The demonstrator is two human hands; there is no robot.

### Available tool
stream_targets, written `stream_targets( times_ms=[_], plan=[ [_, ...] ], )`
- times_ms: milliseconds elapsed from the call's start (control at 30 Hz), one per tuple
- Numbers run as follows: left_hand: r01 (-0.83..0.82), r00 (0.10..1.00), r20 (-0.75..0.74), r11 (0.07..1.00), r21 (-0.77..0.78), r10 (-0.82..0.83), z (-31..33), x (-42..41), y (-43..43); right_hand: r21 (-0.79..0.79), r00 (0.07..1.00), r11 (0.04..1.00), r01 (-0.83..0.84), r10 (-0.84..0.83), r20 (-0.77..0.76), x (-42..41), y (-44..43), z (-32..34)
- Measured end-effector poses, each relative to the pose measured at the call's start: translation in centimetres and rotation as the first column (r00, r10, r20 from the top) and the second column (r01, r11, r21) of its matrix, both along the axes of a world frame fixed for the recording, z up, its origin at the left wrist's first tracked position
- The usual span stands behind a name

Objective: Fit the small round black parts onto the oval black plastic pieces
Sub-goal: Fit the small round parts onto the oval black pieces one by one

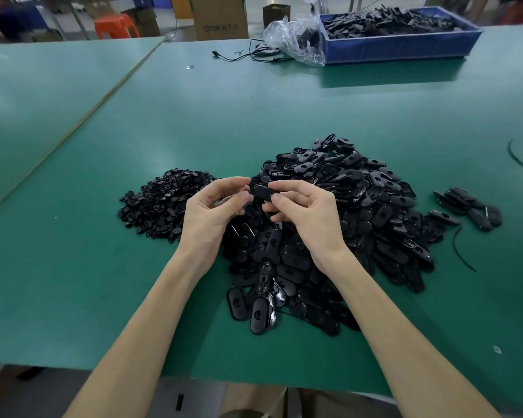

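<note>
- green table mat (73,267), work surface.
- pile of small round black parts (166,203) lies on the mat, just left of the hands; tiny, light, likely slick plastic, so pinch 1 by its rim.
- left hand (212,212): fingers curled, tips pinched together at the left end of the held oval piece (264,190); can't tell if a round part sits under the tips.
- held oval piece is up off the mat, between both hands, above the big heap.
- right hand (302,212): thumb and index clamped on the oval's right end, other fingers curled beneath.
- oval looks stiff, thin, light and smooth; grip the long edges and keep the middle hole free.
- heap of oval black plastic pieces (360,224) under and right of the hands.
- small separate cluster (468,206) further right; done or not, can't tell.
- blue bin (405,49) of black parts, far right.
</note>
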State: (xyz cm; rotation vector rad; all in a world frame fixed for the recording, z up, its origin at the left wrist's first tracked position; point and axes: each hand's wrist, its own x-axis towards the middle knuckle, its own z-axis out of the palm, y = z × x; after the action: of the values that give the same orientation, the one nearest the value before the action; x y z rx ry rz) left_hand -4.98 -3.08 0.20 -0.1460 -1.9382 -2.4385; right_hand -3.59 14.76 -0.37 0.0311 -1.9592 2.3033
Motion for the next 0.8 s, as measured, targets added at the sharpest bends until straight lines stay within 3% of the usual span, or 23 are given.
stream_targets(
  times_ms=[800],
  plan=[
    [-0.085, 0.982, -0.183, 0.957, -0.276, 0.034, -0.20, 0.31, 0.29, 0.042, 0.998, 0.999, 0.017, -0.015, -0.062, 0.13, -0.33, -0.37]
  ],
)
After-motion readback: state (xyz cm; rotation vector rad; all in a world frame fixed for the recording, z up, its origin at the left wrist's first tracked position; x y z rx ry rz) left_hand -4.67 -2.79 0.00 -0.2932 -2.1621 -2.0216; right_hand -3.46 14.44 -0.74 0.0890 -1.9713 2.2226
